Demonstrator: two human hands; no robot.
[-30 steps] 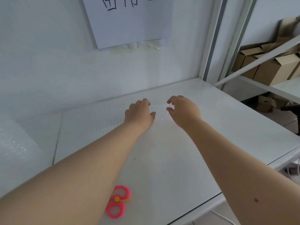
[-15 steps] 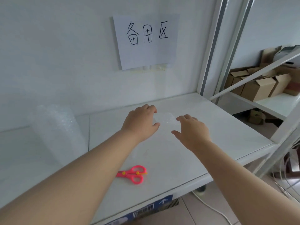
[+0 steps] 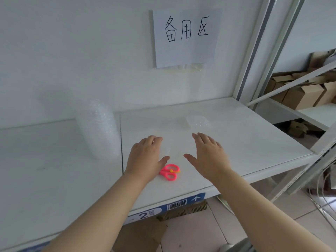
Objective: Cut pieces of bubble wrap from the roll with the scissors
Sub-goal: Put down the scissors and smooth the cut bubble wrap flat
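The bubble wrap roll stands upright at the back left of the white shelf. A cut piece of bubble wrap lies flat farther back on the shelf, beyond both hands. Pink scissors lie near the front edge, partly under my left hand's thumb side. My left hand hovers palm down with relaxed fingers and holds nothing. My right hand is spread flat, palm down, also holding nothing. Both hands are apart from the cut piece.
A paper sign with handwriting is taped to the back wall. White shelf posts rise at the right. Cardboard boxes sit on the neighbouring shelf. A barcode label marks the shelf's front edge, with cardboard on the floor below.
Both hands have let go of the cut piece and drawn back toward the front edge, fingers now straightened. The view has pulled back, showing the roll and scissors.
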